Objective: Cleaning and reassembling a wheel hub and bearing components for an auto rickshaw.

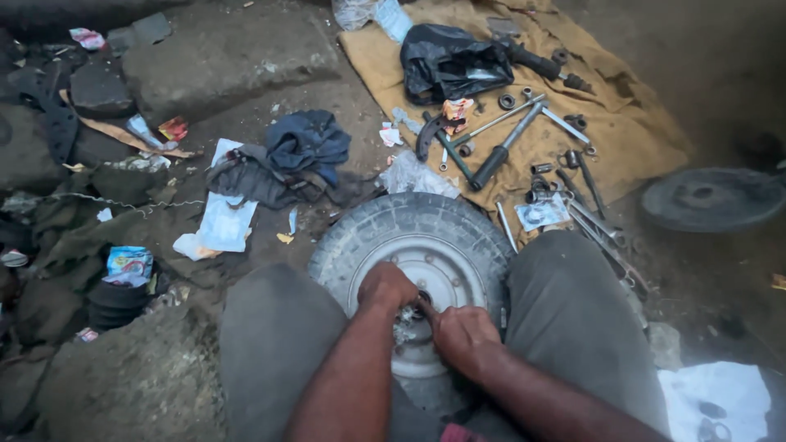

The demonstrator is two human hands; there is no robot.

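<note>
Wheel point(417, 245), a small one with a grey tyre and a pale steel rim, lies flat on the dirt between the person's 2 knees, hub side up. Both hands meet at the hub point(413, 315) in the middle of the rim. The left hand point(385, 288) is clenched over the top of the hub, knuckles up; what it grips underneath cannot be made out. The right hand point(460, 334) is closed around a small dark part at the hub's edge, fingers curled in tight.

To do this work well, my judgement is that the wheel should stay pinned between the legs so it does not turn, with 1 hand bracing the hub while the other works the small part squarely, not at a slant, and any loose piece set down on the cloth rather than on the dirt.

Behind the wheel a brown sackcloth point(647, 135) carries a black plastic bag point(454, 61), long steel rods point(503, 147), rings and spanners. A blue rag point(307, 143) lies on the ground to the left, and a dark disc point(711, 198) sits at the right.

The hub itself is almost wholly covered by the hands. The wheel's near edge is hidden by the forearms, and the small fittings on the cloth are too small to tell apart.
</note>
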